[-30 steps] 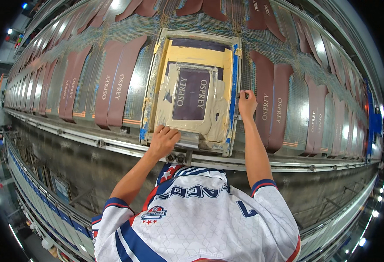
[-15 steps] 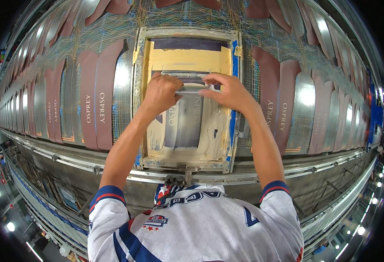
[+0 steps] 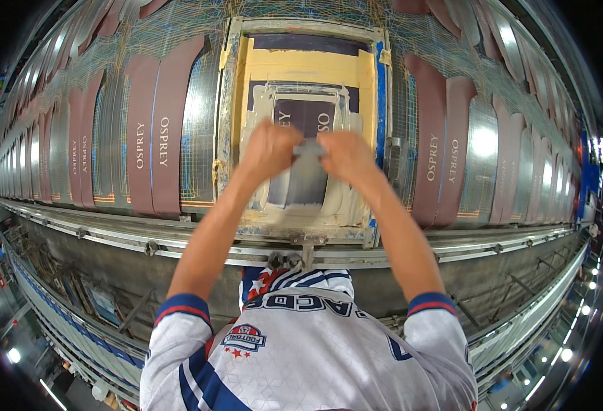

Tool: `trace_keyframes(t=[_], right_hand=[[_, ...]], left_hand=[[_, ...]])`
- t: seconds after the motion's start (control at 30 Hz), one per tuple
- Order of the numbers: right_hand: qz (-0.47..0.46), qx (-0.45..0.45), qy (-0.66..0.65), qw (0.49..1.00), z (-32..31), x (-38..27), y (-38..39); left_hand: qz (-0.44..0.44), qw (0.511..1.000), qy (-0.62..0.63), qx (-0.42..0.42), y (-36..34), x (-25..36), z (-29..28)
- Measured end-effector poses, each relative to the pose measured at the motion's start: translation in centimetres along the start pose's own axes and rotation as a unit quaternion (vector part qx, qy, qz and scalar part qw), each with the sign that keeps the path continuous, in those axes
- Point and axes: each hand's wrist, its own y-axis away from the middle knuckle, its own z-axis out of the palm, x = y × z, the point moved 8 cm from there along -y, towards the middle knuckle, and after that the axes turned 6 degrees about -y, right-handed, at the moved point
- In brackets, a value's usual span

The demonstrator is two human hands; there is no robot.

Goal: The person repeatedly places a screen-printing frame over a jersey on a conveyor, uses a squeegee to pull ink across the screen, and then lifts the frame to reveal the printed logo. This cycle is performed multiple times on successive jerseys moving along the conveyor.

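A screen-printing frame [image 3: 227, 137] lies before me, its mesh bordered by yellow coating and blue tape. Both hands grip a grey squeegee [image 3: 308, 148] over the middle of the mesh. My left hand [image 3: 268, 152] is closed on its left end and my right hand [image 3: 348, 157] on its right end. Motion blurs the fingers and the tool, and the squeegee's lower edge is hard to make out. Beyond the hands shows a dark panel [image 3: 305, 115] with pale lettering. Thick cream ink [image 3: 342, 195] lies along the sides of the printing area.
Maroon cut pieces [image 3: 168, 130] with pale lettering lie in rows left and right on a long table streaked with coloured lines. A metal rail [image 3: 198, 250] runs along its near edge. A bracket [image 3: 308, 243] joins the frame's near side.
Both hands and the squeegee have come nearer to me across the mesh, baring the dark lettered panel beyond. My right fingers, partly spread before, have closed. The view has shifted slightly.
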Motion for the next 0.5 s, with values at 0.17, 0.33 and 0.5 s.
trace_keyframes(t=[0.17, 0.33, 0.5], right_hand=[[-0.081, 0.055, -0.036, 0.995, 3.1, -4.4, 9.2], [-0.049, 0.021, -0.021, 0.998, 0.3, -1.5, 3.4], [0.002, 0.002, -0.003, 1.000, -4.6, 3.6, -8.0]], left_hand=[[-0.019, 1.000, -0.001, -0.020, 8.4, 5.8, 0.4], [-0.005, 0.999, -0.027, -0.015, 2.7, 2.6, -0.5], [-0.021, 0.996, -0.064, -0.050, -8.2, -4.5, -1.3]])
